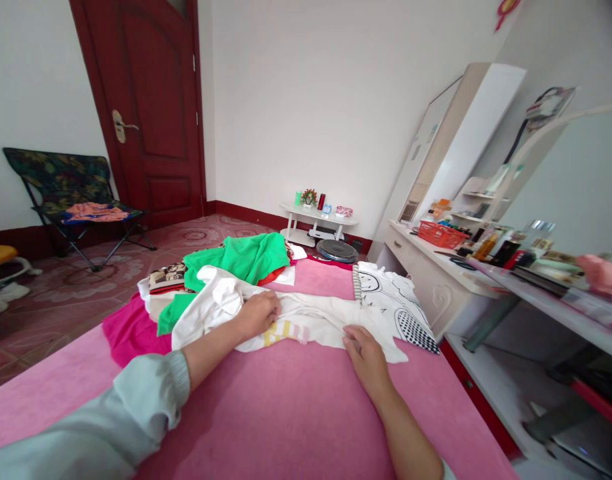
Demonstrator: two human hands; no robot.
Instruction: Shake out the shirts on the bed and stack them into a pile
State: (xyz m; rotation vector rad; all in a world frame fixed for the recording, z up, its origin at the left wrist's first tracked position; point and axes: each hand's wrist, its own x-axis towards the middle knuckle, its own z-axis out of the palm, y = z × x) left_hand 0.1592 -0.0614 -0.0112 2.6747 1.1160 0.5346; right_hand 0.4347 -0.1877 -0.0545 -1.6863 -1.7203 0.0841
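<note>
A white shirt [316,317] with a yellow and pink print lies stretched sideways across the pink bed cover. My left hand [260,312] has its fingers curled onto the cloth near the left part of the print. At the near edge, toward the right end, my right hand [365,353] pinches the fabric between thumb and fingers. Beyond my left forearm, a white garment [206,307] lies bunched against a heap with a bright green garment [246,257] on top. A black-and-white patterned cloth [391,300] lies past the shirt's right end.
The bed [286,413] fills the foreground, with a magenta garment [133,330] at its left edge. A dresser [421,267] and a cluttered glass table [546,300] stand close on the right. A folding chair [71,193] is at the left, and a low white table [316,215] stands against the wall.
</note>
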